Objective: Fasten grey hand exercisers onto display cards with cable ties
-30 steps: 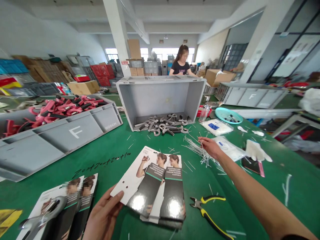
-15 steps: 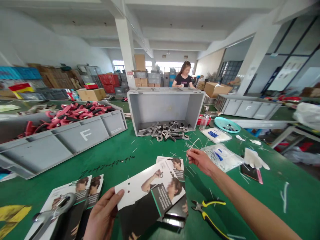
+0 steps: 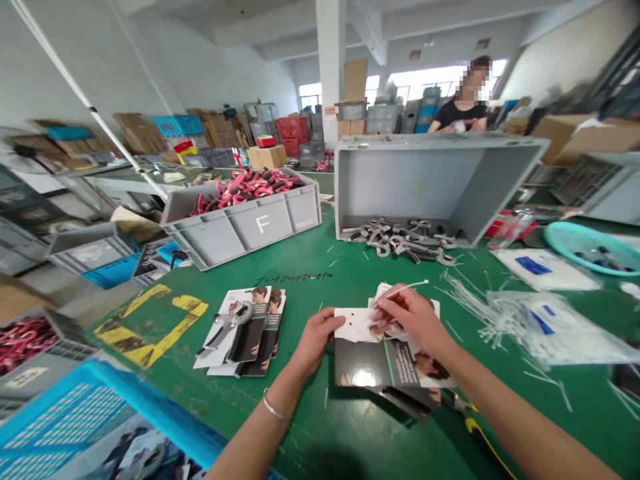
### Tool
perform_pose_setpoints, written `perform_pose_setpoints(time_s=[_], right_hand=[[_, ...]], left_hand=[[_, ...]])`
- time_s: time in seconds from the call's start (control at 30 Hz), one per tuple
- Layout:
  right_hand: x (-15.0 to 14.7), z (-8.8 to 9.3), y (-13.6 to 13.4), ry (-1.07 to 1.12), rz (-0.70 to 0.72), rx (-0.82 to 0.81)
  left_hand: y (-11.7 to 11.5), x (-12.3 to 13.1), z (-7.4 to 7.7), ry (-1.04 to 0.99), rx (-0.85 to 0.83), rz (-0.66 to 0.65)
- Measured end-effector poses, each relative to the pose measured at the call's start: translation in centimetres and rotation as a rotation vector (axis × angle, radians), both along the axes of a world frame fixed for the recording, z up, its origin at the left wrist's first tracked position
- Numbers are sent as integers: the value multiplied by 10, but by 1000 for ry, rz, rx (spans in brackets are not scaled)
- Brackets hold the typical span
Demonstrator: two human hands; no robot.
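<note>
My left hand [image 3: 314,339] pinches the left end of a printed cardboard card [image 3: 361,365], close to its two punched holes. A thin white cable tie [image 3: 406,287] is pinched in my right hand [image 3: 417,319], just over the card's upper edge. More printed cards lie under and behind the held one, partly hidden. Cutting pliers with yellow and black handles [image 3: 481,437] lie beneath my right forearm. To the left, a grey hand grip [image 3: 231,327] rests on a small pile of similar cards [image 3: 270,347].
A grey crate on its side [image 3: 410,173] spills grey hand grips [image 3: 395,240]. Another crate [image 3: 240,230] is heaped with pink and black grips. Loose cable ties [image 3: 475,303], plastic bags [image 3: 565,327] and a turquoise basin [image 3: 595,233] lie right. A blue basket [image 3: 100,400] stands lower left. A co-worker [image 3: 465,100] stands behind.
The view has swung left and down. My right hand has brought the cable tie over to the card. The card, still in my left hand, now lies more level.
</note>
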State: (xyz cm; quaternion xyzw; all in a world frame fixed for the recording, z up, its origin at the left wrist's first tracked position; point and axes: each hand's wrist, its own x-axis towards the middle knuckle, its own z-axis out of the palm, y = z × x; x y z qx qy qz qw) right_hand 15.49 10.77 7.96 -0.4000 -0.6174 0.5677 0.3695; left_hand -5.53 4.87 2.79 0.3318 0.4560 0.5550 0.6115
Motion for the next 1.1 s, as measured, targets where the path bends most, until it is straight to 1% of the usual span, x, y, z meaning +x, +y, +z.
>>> perform_pose_setpoints(time_s=[0.1,0.17,0.27,0.37,0.5,0.63,0.77,0.97,1.1], right_hand=[[-14,-12,1,-52,-5,49],[-16,-17,2,-87,-4,92],[-15,-19,2,-127,18,114],[-16,-18,0,-139,69,99],[-19,-16,-3,-161,100,125],[-20,-16,-3,-241,133,150],[-20,-16,-2,-279,119,178],[-19,-15,-3,-232,49,158],[-18,-18,-4,-195,76,140]], left_hand=[[2,1,-9,-55,-13,-1],[3,2,-18,-136,-1,40],[5,5,-31,-204,25,125],[7,10,-40,-197,21,123],[8,13,-39,-199,15,104],[10,10,-38,-190,25,91],[11,9,-41,-175,34,74],[13,12,-47,-135,39,90],[10,12,-47,-139,34,74]])
